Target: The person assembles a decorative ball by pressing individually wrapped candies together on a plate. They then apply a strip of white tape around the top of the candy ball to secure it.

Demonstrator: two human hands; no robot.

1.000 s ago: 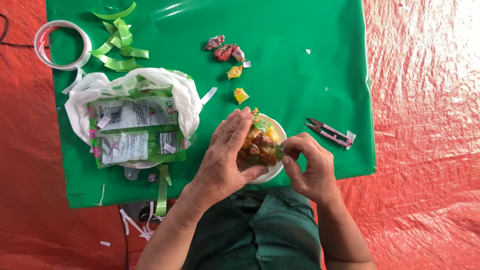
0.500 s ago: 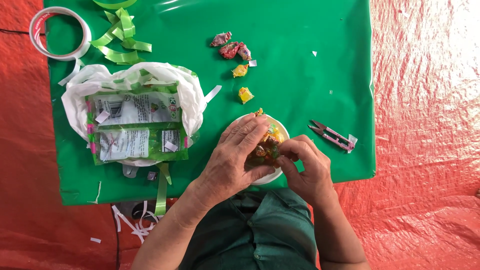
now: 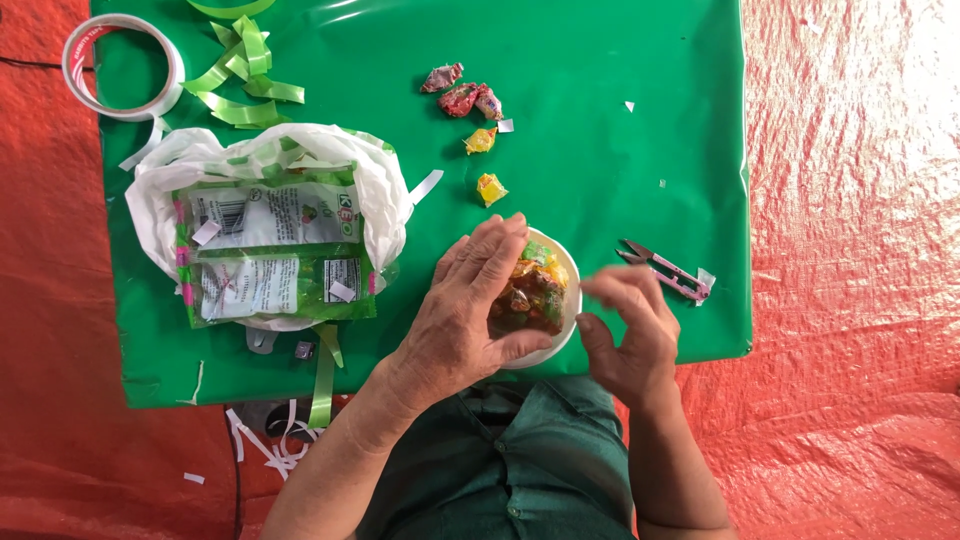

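A small white bowl [image 3: 571, 282] full of wrapped candies [image 3: 525, 290] sits at the near edge of a green sheet [image 3: 560, 60]. My left hand [image 3: 468, 310] is cupped around the bowl, fingers over its left side and top. Just right of the bowl hovers my right hand [image 3: 628, 328], blurred, fingers apart and holding nothing. Two yellow wrapped candies [image 3: 486, 165] and a few red ones [image 3: 460, 92] lie loose farther up the sheet.
A white plastic bag [image 3: 160, 180] with green packets [image 3: 270, 250] lies to the left. A tape roll [image 3: 118, 68] and green strips [image 3: 240, 70] sit at the far left. Pink thread snips [image 3: 665, 270] lie right of the bowl. An orange tarp [image 3: 860, 280] surrounds the sheet.
My right hand has pulled away from the bowl to the right and opened. The left hand stays on the bowl.
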